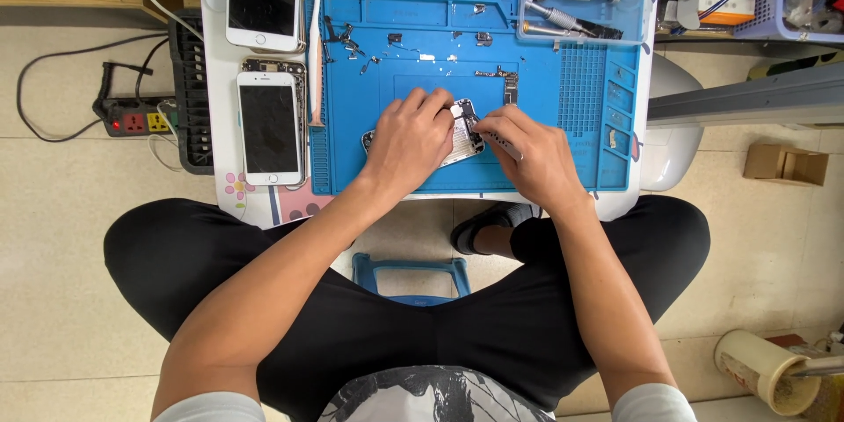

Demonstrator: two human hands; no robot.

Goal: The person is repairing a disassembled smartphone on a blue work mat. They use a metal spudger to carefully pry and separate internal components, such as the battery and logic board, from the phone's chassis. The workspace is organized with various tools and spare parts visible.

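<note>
Disassembly work on an opened phone body (463, 132) is in hand at the middle of the blue repair mat (545, 123), which covers the small white bench (215, 79). The left hand (409, 141) lies over the left part of the phone body and presses it flat against the mat, fingers curled down onto it. The right hand (532, 158) is closed around a slim tool (503, 145), whose tip meets the right edge of the phone body; the tool's kind cannot be told from this view.

Small loose parts (352, 42), apparently screws and brackets, lie scattered on the upper part of the mat, well apart from the hands. A clear tray of screwdrivers (576, 0) sits at the mat's upper right corner. Two white phones (268, 123) lie face up just beside the mat's left edge, one above the other. A power strip (132, 119) rests on the floor to the left.

Judged from this layout, the step appears to be the loosening or lifting of an internal part. The next move calls for steady downward pressure from the left hand and a fine, controlled motion of the tool tip, since the parts involved look small and easily lost.
</note>
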